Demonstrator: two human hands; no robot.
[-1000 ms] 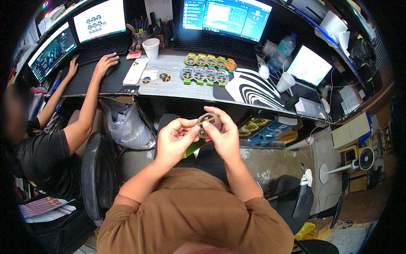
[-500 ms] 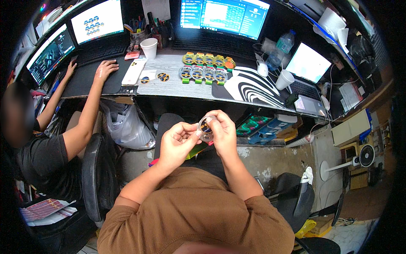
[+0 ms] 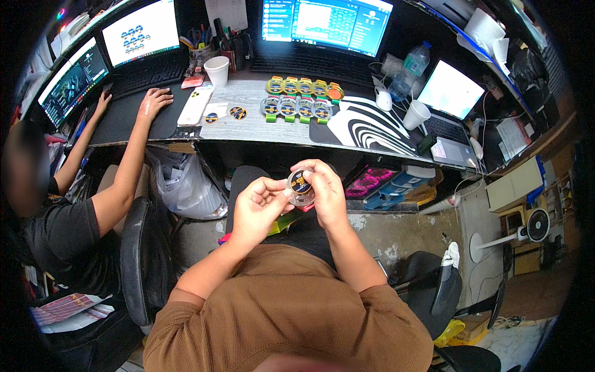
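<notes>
A round, silver-coloured metal medal [image 3: 302,198] is held up between the two hands, in front of the person's lap and below the near edge of the surface. A black disc with gold print [image 3: 300,182] lies over the upper part of its face; whether it is fully seated cannot be told. The left hand [image 3: 259,203] pinches the medal's left rim between thumb and fingers, while the right hand [image 3: 326,191] grips its right side, thumb against the disc. Below them shows a yellow-green strip [image 3: 282,224].

On the grey wood-grain surface [image 3: 248,133] lie a front row of silver-coloured medals [image 3: 304,108] and a back row of gold-coloured medals [image 3: 289,85], with an orange-bronze medal [image 3: 334,92] at its right end. To their left are two round black-and-gold discs [image 3: 238,113], a white rectangular object [image 3: 194,106] and a white cup [image 3: 217,71]; to their right, a black-and-white striped mat [image 3: 365,128].
</notes>
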